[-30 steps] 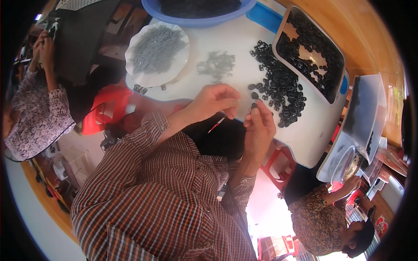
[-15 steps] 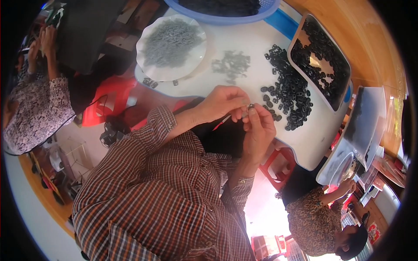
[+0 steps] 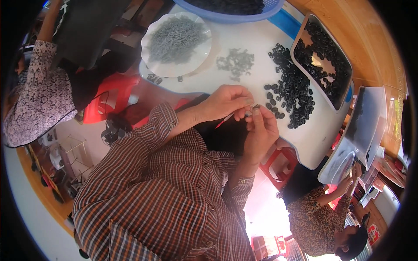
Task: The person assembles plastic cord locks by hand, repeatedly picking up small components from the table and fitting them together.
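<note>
Over the near edge of the white table (image 3: 257, 37), my two hands meet with closed fingertips. My left hand (image 3: 226, 103) pinches at something pale and tiny that its fingers mostly hide. Between thumb and forefinger, my right hand (image 3: 262, 127) grips a small dark piece (image 3: 256, 106), right against the left fingertips. A thin red-and-white stick (image 3: 224, 121) shows below the left fingers; whether a hand holds it I cannot tell. Just beyond the right hand spreads a pile of small black ring-like pieces (image 3: 296, 93). Small grey translucent pieces (image 3: 236, 61) lie scattered farther off.
A white scalloped plate (image 3: 201, 58) heaped with grey pieces stands at the far left. At the back is a blue basket (image 3: 235, 18) of black items. A tray (image 3: 323, 65) with black pieces sits right. Co-workers sit left (image 3: 43, 100) and right (image 3: 311, 222).
My hands stay together, with the fingertips shifting only slightly around the small piece. The view has moved a little. The left co-worker's arm has lifted, and the right co-worker's hands have risen.
</note>
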Tool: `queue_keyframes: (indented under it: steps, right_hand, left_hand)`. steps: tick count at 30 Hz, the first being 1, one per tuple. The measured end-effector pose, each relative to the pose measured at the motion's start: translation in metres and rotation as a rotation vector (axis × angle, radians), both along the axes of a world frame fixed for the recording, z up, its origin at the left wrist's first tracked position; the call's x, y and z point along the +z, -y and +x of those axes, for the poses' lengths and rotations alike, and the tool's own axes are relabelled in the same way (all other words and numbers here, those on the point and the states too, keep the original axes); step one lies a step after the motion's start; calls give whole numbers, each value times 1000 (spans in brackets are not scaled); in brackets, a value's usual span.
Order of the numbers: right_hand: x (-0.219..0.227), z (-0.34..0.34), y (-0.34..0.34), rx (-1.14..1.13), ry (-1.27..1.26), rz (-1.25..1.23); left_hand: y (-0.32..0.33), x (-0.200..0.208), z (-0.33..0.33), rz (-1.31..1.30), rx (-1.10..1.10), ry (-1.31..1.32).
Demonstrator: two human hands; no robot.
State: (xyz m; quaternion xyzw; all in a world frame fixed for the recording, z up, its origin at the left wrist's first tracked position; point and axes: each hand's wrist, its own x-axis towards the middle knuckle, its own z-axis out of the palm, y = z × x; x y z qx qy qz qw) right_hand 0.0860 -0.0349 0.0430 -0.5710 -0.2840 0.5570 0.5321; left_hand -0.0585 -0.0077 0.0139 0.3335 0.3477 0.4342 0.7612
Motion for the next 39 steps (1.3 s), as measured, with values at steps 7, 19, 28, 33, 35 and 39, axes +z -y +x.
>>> queue_keyframes:
  steps: [7, 19, 28, 33, 35, 39]
  right_hand:
    - [-2, 0, 1, 11, -30, 34]
    - [-2, -3, 2, 17, 5, 39]
    - [-1, -4, 3, 11, 40, 45]
    - [-2, -4, 4, 1, 49, 33]
    - [-1, -4, 4, 4, 54, 46]
    - [-1, -4, 5, 15, 58, 55]
  left_hand:
    - [2, 4, -2, -12, -9, -57]
    - [2, 6, -5, 19, -18, -95]
    - [2, 7, -5, 37, -18, -113]
    - [2, 8, -2, 50, -1, -123]
    - [2, 7, -3, 51, -1, -124]
    - [3, 6, -3, 40, -8, -120]
